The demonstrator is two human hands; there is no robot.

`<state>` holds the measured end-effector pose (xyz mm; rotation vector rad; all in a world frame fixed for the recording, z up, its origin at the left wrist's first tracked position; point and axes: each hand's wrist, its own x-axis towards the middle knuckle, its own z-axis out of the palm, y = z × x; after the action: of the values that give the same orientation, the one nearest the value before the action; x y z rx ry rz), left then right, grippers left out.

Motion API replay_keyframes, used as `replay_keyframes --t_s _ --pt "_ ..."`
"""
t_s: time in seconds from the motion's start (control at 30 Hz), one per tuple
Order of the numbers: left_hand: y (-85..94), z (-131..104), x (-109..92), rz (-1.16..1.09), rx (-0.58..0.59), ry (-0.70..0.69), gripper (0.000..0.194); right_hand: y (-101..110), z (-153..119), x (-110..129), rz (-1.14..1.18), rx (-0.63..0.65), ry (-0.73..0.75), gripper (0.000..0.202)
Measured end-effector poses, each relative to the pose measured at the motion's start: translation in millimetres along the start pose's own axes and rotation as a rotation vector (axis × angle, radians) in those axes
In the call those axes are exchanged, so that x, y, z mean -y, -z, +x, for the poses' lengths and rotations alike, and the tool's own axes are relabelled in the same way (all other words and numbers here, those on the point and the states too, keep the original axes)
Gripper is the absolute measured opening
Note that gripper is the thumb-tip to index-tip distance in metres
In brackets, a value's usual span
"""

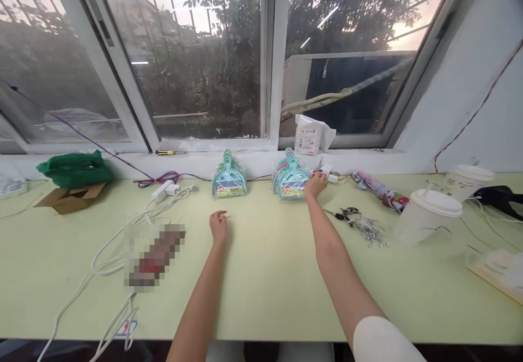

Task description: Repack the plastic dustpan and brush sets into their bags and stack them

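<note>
My right hand (316,184) is at the right edge of a row of small teal dustpan sets (293,181) in clear plastic wrap. Its fingers are bent and closed at the side of the front dustpan; the fingertips are partly hidden. Behind that front one, several more sets stand overlapped, one showing red. My left hand (219,227) hovers over or rests on the table, fingers loosely bent and apart, holding nothing. Just beyond it stands a second group of wrapped teal dustpan sets (229,179), each with a colourful label at the bottom.
The pale green table (265,275) runs along a window. To the left are white cables (118,267), a cardboard box (71,198) and a green bag (75,169). Keys (347,215), a folded umbrella (379,192) and white-lidded cups (429,215) lie right; a white package (308,136) sits on the sill.
</note>
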<state>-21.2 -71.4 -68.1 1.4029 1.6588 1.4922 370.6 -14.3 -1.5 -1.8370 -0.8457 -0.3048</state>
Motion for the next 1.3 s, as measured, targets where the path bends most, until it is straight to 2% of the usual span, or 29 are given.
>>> replay_keyframes --t_s 0.13,0.2,0.27,0.33,0.4,0.5,0.6,0.73,0.83,0.93,1.1,1.23,1.3 --pt "-2.1 -5.3 -11.0 -0.095 0.084 -0.006 0.019 29.9 -18.9 13.3 0.161 0.041 0.121 0.025" --pt "-7.3 -5.8 -14.3 -0.167 0.207 -0.062 0.023 42.5 -41.2 19.6 0.225 0.067 0.178 0.023" --pt "-12.9 -4.0 -15.1 -0.171 0.282 -0.134 0.028 50.2 -71.3 22.4 0.292 0.156 0.188 0.022" --pt "-16.3 1.1 -13.1 -0.042 0.252 -0.200 0.029 53.3 -103.2 19.7 0.348 0.292 0.147 0.023" --pt "-17.0 10.0 -9.0 0.192 0.213 -0.254 0.033 54.2 -128.7 11.4 0.379 0.405 0.080 0.023" --pt "-15.9 28.6 -1.9 0.456 0.270 -0.382 0.044 55.6 -143.0 -6.9 0.369 0.468 -0.006 0.024" --pt "-17.7 49.9 4.1 0.483 0.281 -0.507 0.044 58.6 -132.5 -23.9 0.338 0.460 -0.061 0.026" --pt "-25.6 76.5 9.8 0.407 0.207 -0.528 0.041 60.1 -110.1 -38.0 0.331 0.375 -0.113 0.035" --pt "-33.5 93.6 11.5 0.401 0.187 -0.549 0.039 55.4 -95.1 -45.9 0.302 0.345 -0.113 0.053" --pt "-42.6 108.5 10.7 0.436 0.195 -0.557 0.033 47.0 -77.9 -53.5 0.196 0.420 -0.114 0.065" --pt "-60.3 132.3 7.1 0.572 0.209 -0.556 0.022 32.6 -46.3 -58.5 0.004 0.490 -0.067 0.052" --pt "-70.5 151.7 2.7 0.658 0.175 -0.542 0.021 24.1 -28.9 -57.7 0.082 0.793 -0.108 0.033" --pt "-72.2 159.0 -0.4 0.691 0.169 -0.541 0.019 20.2 -26.7 -58.1 0.152 0.845 -0.118 0.030"
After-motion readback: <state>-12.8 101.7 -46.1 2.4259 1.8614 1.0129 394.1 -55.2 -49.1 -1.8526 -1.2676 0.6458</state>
